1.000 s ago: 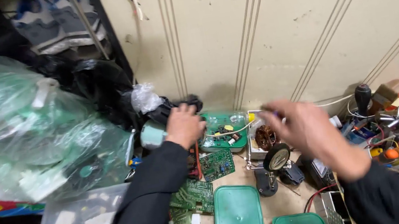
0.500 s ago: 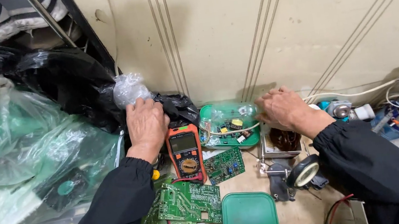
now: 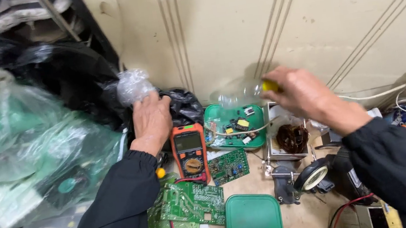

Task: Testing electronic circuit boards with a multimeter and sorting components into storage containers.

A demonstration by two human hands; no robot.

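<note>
Your left hand (image 3: pixel 151 121) is resting palm-down with the fingers loosely spread on a black plastic bag (image 3: pixel 184 106) at the back of the counter (image 3: pixel 295 213), right up against the wall. The fingertips are touching a small crumpled clear plastic bag (image 3: pixel 133 85) just above them, but nothing is actually clamped in that hand. Your right hand (image 3: pixel 302 95) is up in the air with the fingers curled closed around something small and yellow (image 3: pixel 270 86). It's blurred, so I can't tell what the thing is, and there's a smeary clear shape next to it that could be plastic.

Just below your left hand sits an orange multimeter (image 3: pixel 190 148), lying flat with its dial toward you. Beside it, under your right hand, is a green tray (image 3: pixel 214 113) holding small parts and a white wire. A small green circuit board (image 3: pixel 228 166) lies just in front of the tray, and bigger green boards (image 3: pixel 190 204) overlap by your left sleeve. A green lid (image 3: pixel 253 223) is nearest you. Right of the tray there's a metal stand with a brown tangle (image 3: pixel 292 138), plus a round magnifier (image 3: pixel 314 175). A huge translucent bag (image 3: pixel 14 154) of greenish stuff fills the left side.
</note>
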